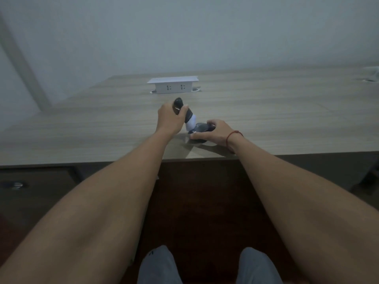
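On the desk (266, 111), left hand (169, 119) grips a tilted black-and-white tool (189, 118); right hand (217, 132) grips a dark object (202, 127) touching it.

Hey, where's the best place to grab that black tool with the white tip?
Probably by its black shaft, coming from the left, as the left hand does: the tool leans with its white tip down at the dark item that the right hand holds, so that end is crowded.

A wood-grain table (287, 111) carries a white socket box (173, 87), well beyond the fingers of the right hand (218, 132). A dark rounded object (202, 128) lies under those fingers.
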Tool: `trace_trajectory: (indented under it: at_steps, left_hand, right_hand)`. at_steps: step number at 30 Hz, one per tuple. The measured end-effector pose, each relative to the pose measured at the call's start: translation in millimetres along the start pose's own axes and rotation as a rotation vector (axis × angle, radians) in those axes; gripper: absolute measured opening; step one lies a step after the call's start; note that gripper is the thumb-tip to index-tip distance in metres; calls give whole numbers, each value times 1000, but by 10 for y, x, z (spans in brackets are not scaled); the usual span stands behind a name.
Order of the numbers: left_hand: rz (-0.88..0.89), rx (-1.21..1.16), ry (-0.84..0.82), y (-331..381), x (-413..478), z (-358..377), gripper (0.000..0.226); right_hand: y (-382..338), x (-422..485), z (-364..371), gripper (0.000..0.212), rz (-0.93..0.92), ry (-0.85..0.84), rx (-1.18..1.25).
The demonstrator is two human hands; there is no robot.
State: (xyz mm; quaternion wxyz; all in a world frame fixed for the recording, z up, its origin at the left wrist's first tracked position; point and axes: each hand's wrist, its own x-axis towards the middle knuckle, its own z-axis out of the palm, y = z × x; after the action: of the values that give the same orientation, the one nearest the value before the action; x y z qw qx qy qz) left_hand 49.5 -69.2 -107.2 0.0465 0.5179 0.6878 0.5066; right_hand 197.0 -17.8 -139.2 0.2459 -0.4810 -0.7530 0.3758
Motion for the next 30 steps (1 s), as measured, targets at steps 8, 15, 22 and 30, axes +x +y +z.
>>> trace_trajectory:
  at_steps: [8,15,22,30]
  left_hand:
    - [-31,-2,52,-57,32,16,28]
    - [-28,66,-93,-162,-79,43,18]
    - [-18,-104,-83,65,36,53,24]
    - [25,-68,-28,46,58,84,23]
  right_hand:
    - [21,13,18,110,-4,24,-82]
    - [68,66,22,101,-40,12,17]
    - [63,103,3,113,-21,-7,37]
    - [72,105,-17,112,-4,-26,101]
